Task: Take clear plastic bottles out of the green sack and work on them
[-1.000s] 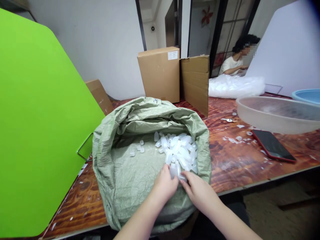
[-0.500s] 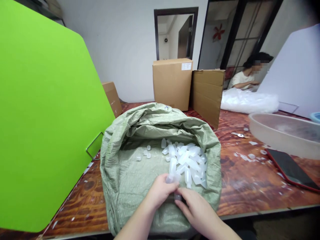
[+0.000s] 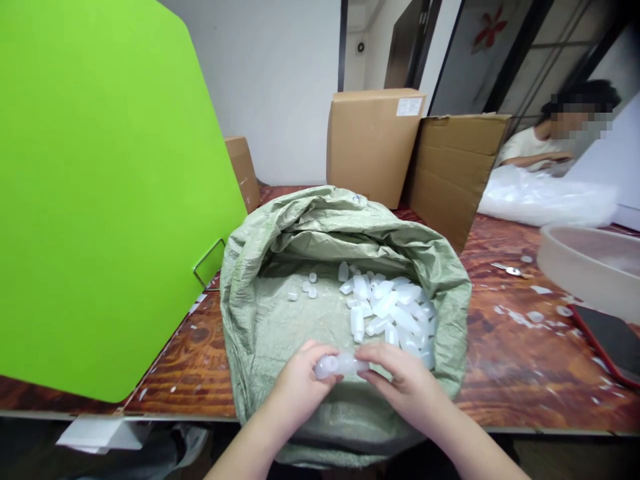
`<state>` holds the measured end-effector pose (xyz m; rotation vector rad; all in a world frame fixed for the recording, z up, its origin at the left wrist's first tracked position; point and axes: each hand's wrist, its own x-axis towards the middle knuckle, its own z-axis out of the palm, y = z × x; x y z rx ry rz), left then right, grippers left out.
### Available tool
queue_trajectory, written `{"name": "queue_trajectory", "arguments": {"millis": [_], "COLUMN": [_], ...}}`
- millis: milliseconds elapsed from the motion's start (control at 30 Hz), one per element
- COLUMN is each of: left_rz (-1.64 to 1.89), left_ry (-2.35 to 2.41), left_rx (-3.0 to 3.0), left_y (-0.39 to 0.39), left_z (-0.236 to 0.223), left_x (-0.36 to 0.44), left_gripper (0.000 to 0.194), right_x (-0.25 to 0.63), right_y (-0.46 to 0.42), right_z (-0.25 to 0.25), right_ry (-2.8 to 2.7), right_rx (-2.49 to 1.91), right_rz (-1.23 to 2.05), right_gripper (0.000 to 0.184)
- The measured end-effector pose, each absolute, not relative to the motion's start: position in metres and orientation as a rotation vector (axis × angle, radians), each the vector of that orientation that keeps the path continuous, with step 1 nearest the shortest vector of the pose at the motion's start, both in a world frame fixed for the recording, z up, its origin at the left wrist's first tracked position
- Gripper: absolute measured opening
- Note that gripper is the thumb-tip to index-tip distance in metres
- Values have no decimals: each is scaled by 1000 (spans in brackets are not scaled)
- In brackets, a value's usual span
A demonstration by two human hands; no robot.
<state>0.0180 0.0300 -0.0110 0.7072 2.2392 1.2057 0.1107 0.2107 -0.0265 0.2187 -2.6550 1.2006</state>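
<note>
A green woven sack (image 3: 260, 327) lies open on the wooden table (image 3: 505, 373). A heap of small translucent plastic bottles (image 3: 395, 310) fills its right side, and a few loose caps (image 3: 306, 291) lie to the left of the heap. My left hand (image 3: 300, 383) and my right hand (image 3: 407, 380) meet over the sack's near edge. Together they hold one small translucent bottle (image 3: 340, 365) lying sideways. My left fingers grip its bottom end, my right fingers pinch its neck end.
A big green board (image 3: 100, 187) stands at the left. Cardboard boxes (image 3: 373, 143) stand behind the sack. A translucent basin (image 3: 595, 267) and a red-edged phone (image 3: 615, 343) lie at the right. Another person (image 3: 540, 143) sits far right by a clear plastic bag (image 3: 545, 200).
My hands have left the heap and drawn back toward me with one bottle, now held sideways between them. The view has shifted left.
</note>
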Motion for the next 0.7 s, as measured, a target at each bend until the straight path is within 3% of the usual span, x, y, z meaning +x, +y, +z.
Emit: {"name": "queue_trajectory", "arguments": {"millis": [133,267,367,433,533,633,700], "left_rz": [1185,1131,1138,1137,1121,1104,1106], "left_ry": [2136,2076,2133,2182,2251,2243,2248], "left_rx": [631,637,654,656,612,620,616], "left_y": [20,14,14,14,14,13,12], "left_z": [-2,2,-4,-10,-15,-18,-20], "left_x": [12,9,9,8,6,5,5], "left_gripper": [25,23,20,20,19,20,21], "right_x": [113,105,98,97,97,96,94], "right_y": [210,200,191,188,188,187,186], "right_z": [-21,-14,-14,-16,-18,-18,-17], "right_ry": [-2658,-2822,-3012,-3022,-2901,-3031,-3058], "right_rx": [621,372,-90,-189,6,30,-125], "right_rz": [722,1106,1376,1323,1182,1262,1330], "right_gripper": [32,22,47,55,41,31,36]}}
